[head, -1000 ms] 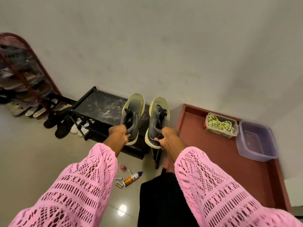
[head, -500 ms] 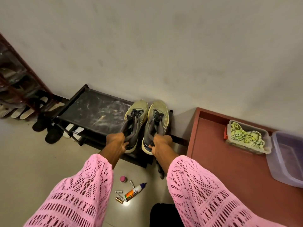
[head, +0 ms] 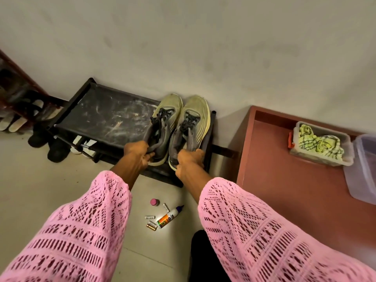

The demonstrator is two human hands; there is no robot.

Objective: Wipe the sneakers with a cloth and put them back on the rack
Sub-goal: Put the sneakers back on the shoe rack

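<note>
Two grey sneakers with yellow-green toes stand side by side on the right end of the black rack's top shelf point(head: 105, 117), toes toward the wall. My left hand point(head: 137, 154) grips the heel of the left sneaker point(head: 165, 121). My right hand point(head: 190, 160) grips the heel of the right sneaker point(head: 194, 123). The yellow-and-white checked cloth point(head: 318, 142) lies bunched in a clear plastic box point(head: 297, 148) on the red-brown table at the right.
A clear purple-tinted tub point(head: 364, 167) sits at the table's point(head: 284, 196) right edge. Batteries point(head: 151, 224), a small pink-capped bottle point(head: 154, 202) and a glue bottle point(head: 169, 216) lie on the floor below the rack. Black shoes point(head: 55, 153) and sandals point(head: 14, 124) stand at the left.
Both sneakers have come down from being held in the air and now sit on the rack's top shelf near the wall. My hands still hold their heels.
</note>
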